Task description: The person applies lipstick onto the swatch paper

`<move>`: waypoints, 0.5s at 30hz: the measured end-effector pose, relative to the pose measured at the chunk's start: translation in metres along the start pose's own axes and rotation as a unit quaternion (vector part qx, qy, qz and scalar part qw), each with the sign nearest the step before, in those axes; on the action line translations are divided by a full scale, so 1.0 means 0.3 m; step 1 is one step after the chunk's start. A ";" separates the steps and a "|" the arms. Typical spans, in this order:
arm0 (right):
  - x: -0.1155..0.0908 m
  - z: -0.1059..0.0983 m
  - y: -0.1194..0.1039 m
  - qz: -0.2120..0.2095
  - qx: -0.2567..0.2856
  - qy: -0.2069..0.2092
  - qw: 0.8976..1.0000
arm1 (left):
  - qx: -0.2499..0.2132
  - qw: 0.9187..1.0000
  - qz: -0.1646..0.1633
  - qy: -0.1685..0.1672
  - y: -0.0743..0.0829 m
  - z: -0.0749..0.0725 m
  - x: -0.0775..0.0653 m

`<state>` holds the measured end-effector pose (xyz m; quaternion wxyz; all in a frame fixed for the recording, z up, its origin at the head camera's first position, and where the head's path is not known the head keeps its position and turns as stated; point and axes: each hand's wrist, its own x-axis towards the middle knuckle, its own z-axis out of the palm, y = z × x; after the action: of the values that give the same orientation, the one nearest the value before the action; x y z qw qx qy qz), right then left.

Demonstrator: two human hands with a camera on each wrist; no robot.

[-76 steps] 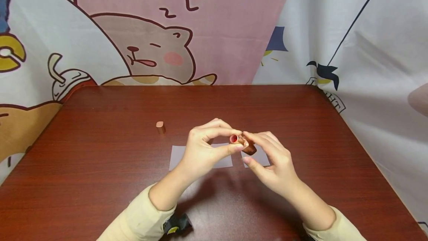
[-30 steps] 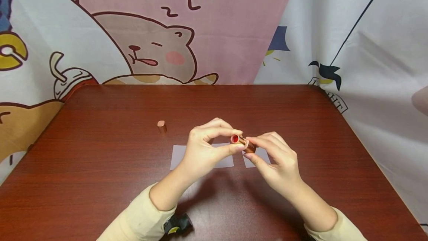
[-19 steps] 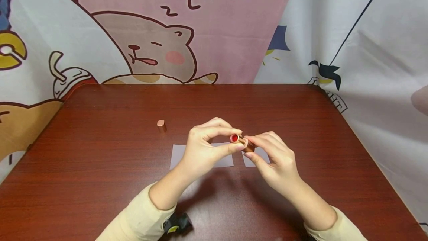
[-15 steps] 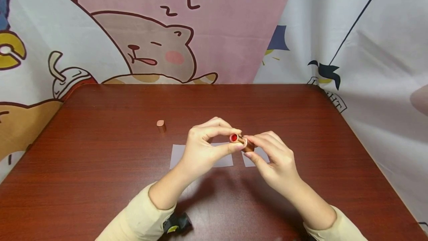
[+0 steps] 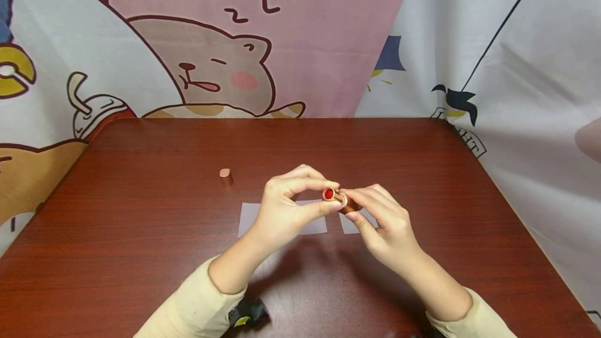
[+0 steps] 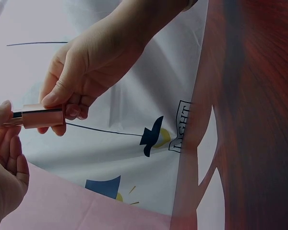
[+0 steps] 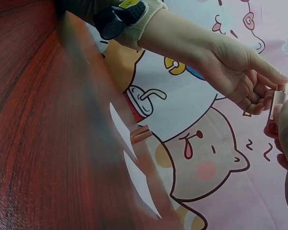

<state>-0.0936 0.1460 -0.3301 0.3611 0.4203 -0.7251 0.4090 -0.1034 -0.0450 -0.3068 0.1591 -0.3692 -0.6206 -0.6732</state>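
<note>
Just below and right of the head view's centre, we saw a tilted lipstick (image 5: 338, 197): the left hand (image 5: 287, 206) pinched its red end, the right hand (image 5: 389, 224) gripped the other. A copper cap (image 5: 226, 177) stood left of centre.

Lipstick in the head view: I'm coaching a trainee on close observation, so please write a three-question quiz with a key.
1. Which hand pinches the copper base of the lipstick: A left, B right, C neither?
2. True or false: the lipstick cap stands on the table, apart from the lipstick.
3. Fill in: the bullet is ____ in colour.

Key: 1 B, the right hand; 2 true; 3 red.
</note>
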 end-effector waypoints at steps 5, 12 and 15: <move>0.000 -0.001 -0.002 0.000 0.002 -0.002 1.000 | -0.001 1.000 0.000 0.000 -0.001 0.001 -0.002; 0.004 -0.002 -0.007 -0.003 0.004 0.001 1.000 | -0.007 1.000 0.001 0.006 0.004 0.000 -0.001; 0.007 0.001 -0.010 -0.008 0.000 0.016 1.000 | -0.009 1.000 0.000 0.009 0.008 0.001 0.000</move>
<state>-0.0918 0.1440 -0.3275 0.3761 0.4196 -0.7155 0.4130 -0.1017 -0.0452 -0.3051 0.1611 -0.3643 -0.6132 -0.6822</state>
